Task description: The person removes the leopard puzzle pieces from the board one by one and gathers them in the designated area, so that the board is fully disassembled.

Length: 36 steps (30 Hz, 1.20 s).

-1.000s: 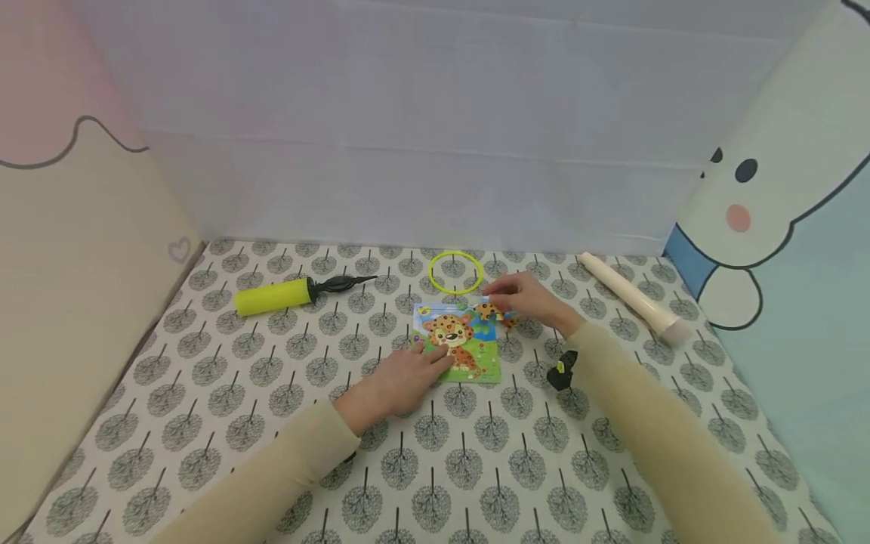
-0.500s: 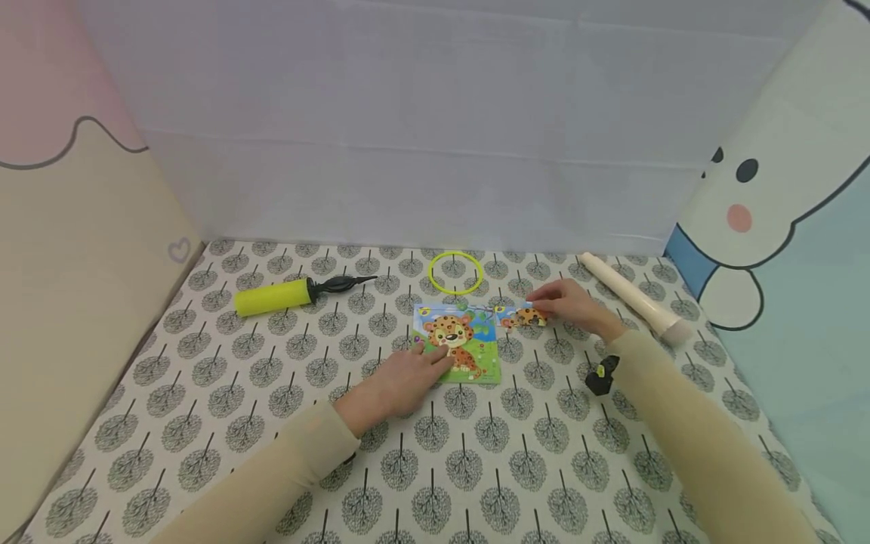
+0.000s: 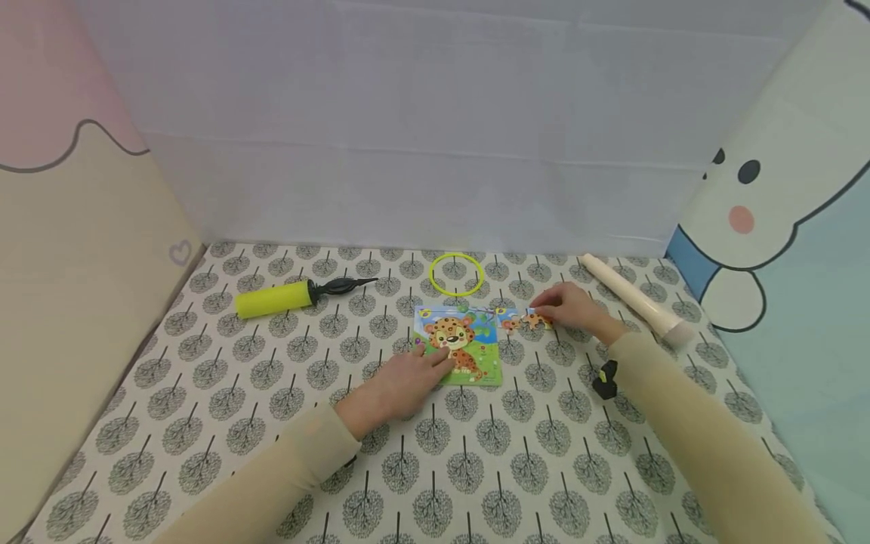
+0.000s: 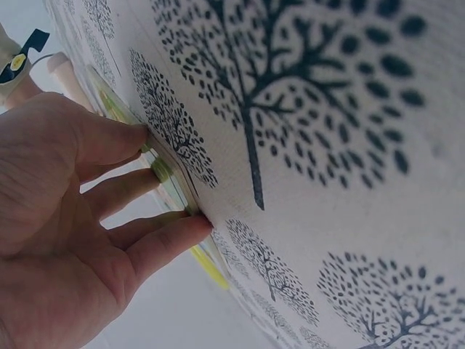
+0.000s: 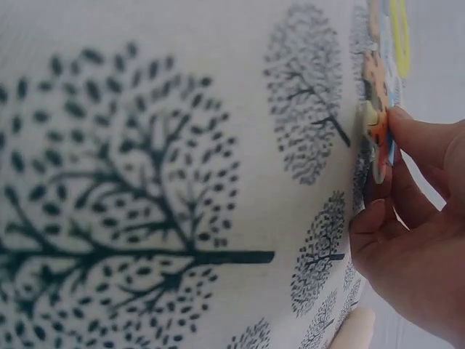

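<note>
A square leopard picture puzzle point(image 3: 484, 351) lies flat on the patterned cloth in the head view. My left hand point(image 3: 411, 378) rests on its lower left, fingers over the picture. In the left wrist view the thumb and fingertips of that left hand point(image 4: 94, 189) touch the board's edge. Just right of the puzzle's top corner lies a loose spotted piece point(image 3: 508, 322). Beside it, my right hand point(image 3: 571, 308) pinches another spotted puzzle piece point(image 3: 535, 319) low over the cloth. In the right wrist view the thumb presses against this orange spotted piece point(image 5: 378, 134).
Behind the puzzle lies a yellow-green ring point(image 3: 431, 278). A yellow hand pump point(image 3: 273, 300) with a black nozzle lies at the back left. On the right is a long pale tube-shaped object point(image 3: 625, 291) with a wider end. Walls stand behind and at both sides.
My right hand has moved right, away from the puzzle's top right corner, with the piece between its fingers, and has almost stopped. My left hand has stayed on the board.
</note>
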Motion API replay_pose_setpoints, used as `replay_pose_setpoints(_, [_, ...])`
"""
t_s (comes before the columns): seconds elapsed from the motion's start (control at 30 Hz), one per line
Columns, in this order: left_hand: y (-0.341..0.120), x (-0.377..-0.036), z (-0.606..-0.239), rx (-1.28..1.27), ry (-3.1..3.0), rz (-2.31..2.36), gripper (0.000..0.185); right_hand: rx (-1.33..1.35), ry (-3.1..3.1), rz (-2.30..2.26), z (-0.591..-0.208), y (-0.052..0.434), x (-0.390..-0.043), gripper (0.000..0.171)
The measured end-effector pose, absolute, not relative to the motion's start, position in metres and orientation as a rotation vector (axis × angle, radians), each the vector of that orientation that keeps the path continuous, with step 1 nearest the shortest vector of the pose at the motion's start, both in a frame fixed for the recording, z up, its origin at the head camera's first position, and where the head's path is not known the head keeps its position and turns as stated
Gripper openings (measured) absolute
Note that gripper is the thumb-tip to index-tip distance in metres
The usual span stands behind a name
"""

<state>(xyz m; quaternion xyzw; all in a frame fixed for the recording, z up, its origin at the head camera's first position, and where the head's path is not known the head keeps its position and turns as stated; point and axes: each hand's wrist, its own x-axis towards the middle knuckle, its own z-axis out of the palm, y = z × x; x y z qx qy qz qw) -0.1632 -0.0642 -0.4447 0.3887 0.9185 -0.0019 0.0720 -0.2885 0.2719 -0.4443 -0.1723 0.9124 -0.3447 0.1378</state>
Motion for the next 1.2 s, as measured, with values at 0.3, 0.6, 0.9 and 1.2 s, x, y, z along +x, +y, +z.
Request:
replay_pose_setpoints(0.3, [-0.0646,-0.1635,-0.4459,1.188,2.769,0.023,0.065,-0.537,2.783,-0.834,-0.4468,0.2681,-0.2867,0.015])
replay_pose_setpoints(0.6, [-0.0638,-0.1620,-0.4438,1.174,2.772,0.007,0.066,-0.521,2.833,-0.781,-0.4485,0.2662,-0.2850,0.013])
replay_pose_setpoints(0.9, [-0.0649,-0.1619,-0.4426,1.179,2.773,0.026,0.065,-0.500,2.883,-0.766,-0.4529,0.2644,-0.2855,0.012])
replay_pose_setpoints(1.2, [-0.0645,-0.1613,-0.4428,1.174,2.759,0.010,0.068,-0.493,2.913,-0.731,-0.4546,0.2638,-0.2841,0.010])
